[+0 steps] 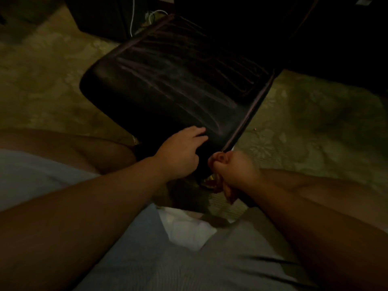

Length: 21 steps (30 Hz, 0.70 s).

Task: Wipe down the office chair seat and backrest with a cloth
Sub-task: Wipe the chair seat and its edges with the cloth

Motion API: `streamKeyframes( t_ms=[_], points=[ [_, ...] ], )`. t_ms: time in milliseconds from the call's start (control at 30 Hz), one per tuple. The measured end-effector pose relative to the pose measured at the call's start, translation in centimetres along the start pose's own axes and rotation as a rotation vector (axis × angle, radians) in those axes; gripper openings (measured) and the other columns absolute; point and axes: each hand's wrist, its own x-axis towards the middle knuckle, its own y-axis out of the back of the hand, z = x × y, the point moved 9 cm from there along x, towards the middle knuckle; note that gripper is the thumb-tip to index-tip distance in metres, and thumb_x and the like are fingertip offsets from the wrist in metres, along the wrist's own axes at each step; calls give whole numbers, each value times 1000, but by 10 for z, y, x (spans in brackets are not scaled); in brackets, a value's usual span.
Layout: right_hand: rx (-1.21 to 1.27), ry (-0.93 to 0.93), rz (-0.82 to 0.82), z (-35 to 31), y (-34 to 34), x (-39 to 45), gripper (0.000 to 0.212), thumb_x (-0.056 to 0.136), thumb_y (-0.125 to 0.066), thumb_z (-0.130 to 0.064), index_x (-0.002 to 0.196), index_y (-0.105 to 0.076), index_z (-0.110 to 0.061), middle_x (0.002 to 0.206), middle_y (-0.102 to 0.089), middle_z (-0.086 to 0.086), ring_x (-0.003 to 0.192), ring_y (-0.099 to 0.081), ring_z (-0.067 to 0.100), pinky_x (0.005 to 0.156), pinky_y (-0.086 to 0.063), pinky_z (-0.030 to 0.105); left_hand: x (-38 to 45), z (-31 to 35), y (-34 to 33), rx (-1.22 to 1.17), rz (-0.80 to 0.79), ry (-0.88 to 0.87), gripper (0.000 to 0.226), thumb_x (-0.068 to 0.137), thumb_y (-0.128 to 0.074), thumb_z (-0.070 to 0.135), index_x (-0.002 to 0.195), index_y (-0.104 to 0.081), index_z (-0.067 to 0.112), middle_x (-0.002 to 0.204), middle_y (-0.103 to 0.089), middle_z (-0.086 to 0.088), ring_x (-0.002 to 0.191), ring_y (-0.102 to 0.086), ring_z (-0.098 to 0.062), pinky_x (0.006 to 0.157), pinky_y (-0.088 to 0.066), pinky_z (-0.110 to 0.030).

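The office chair's black leather cushion [168, 80] fills the middle of the view and shows pale wipe streaks. A thin dark frame rail [252, 110] runs along its right edge. My left hand [182, 150] lies flat on the near end of the cushion with its fingers spread, and I see no cloth under it. My right hand [233, 171] is closed in a fist around the near end of the rail. A white piece of fabric [186, 227] lies by my lap between my forearms. I cannot tell whether it is the cloth or clothing.
Patterned greenish carpet [315, 122] surrounds the chair. Dark furniture [315, 38] stands behind it at the top right, and white cables [153, 15] hang at the top. My bare knee [100, 152] is to the left of the chair. The room is dim.
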Motion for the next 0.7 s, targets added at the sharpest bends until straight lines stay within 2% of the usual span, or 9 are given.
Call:
streamKeyframes(
  t_ms=[100, 267, 367, 433, 467, 533, 567, 633, 700],
  points=[
    [123, -52, 165, 9, 23, 7, 41, 95, -67, -48, 67, -70, -17, 52, -66, -2, 53, -66, 14, 56, -52, 31, 2, -2, -12, 3, -89, 37, 66, 97, -58, 14, 160, -42, 25, 173, -23, 7, 161, -11, -14, 132, -14, -49],
    [-8, 93, -34, -6, 0, -1, 30, 98, -64, -47, 83, -72, -23, 59, -71, -2, 55, -70, 12, 64, -60, 32, 6, -1, -14, 50, -38, 63, 65, 94, -60, 17, 157, -47, 23, 170, -32, 2, 160, -18, -19, 129, -22, -49],
    [290, -94, 161, 6, 32, 6, 33, 101, -63, -42, 82, -76, -18, 54, -70, -2, 48, -70, 10, 52, -56, 25, 4, -6, -13, 54, -67, 68, 65, 94, -59, 16, 157, -46, 24, 170, -31, 4, 160, -17, -18, 129, -22, -49],
    [437, -108, 178, 8, 37, 6, 31, 104, -63, -37, 86, -77, -16, 56, -72, -3, 50, -71, 8, 54, -58, 26, 2, -7, -12, 41, -77, 72, 65, 94, -59, 14, 157, -45, 24, 170, -30, 4, 160, -16, -18, 130, -20, -49],
    [370, -50, 114, -1, 30, 2, 30, 105, -62, -38, 88, -77, -18, 59, -73, -1, 50, -71, 9, 55, -58, 28, 2, -8, -11, 45, -72, 71, 65, 94, -60, 14, 157, -46, 24, 170, -31, 4, 160, -17, -18, 130, -20, -50],
    [66, 114, -49, -19, 5, -9, 22, 103, -63, -43, 94, -75, -27, 67, -75, -1, 52, -71, 11, 57, -57, 29, 0, -8, -9, 86, -45, 81, 66, 92, -62, 16, 156, -47, 24, 168, -33, 3, 159, -19, -19, 129, -21, -51],
    [-44, 165, -59, -24, -2, -11, 20, 100, -64, -45, 92, -74, -29, 69, -75, -1, 55, -71, 10, 58, -59, 31, -1, -8, -9, 109, -35, 95, 67, 91, -63, 17, 155, -47, 24, 167, -34, 2, 159, -20, -20, 129, -21, -52],
    [-31, 98, 55, -20, 10, -3, 34, 97, -63, -53, 82, -72, -25, 64, -73, -1, 55, -70, 12, 60, -60, 34, -3, -10, -9, 120, -41, 119, 68, 90, -63, 17, 155, -46, 24, 167, -34, 2, 159, -19, -20, 129, -20, -53],
    [233, -39, 261, -7, 38, 7, 43, 95, -59, -60, 79, -72, -22, 62, -73, 0, 55, -72, 15, 63, -63, 39, -4, -13, -8, 97, -45, 132, 69, 90, -63, 16, 156, -44, 23, 167, -33, 3, 159, -18, -19, 130, -18, -52]
  ],
)
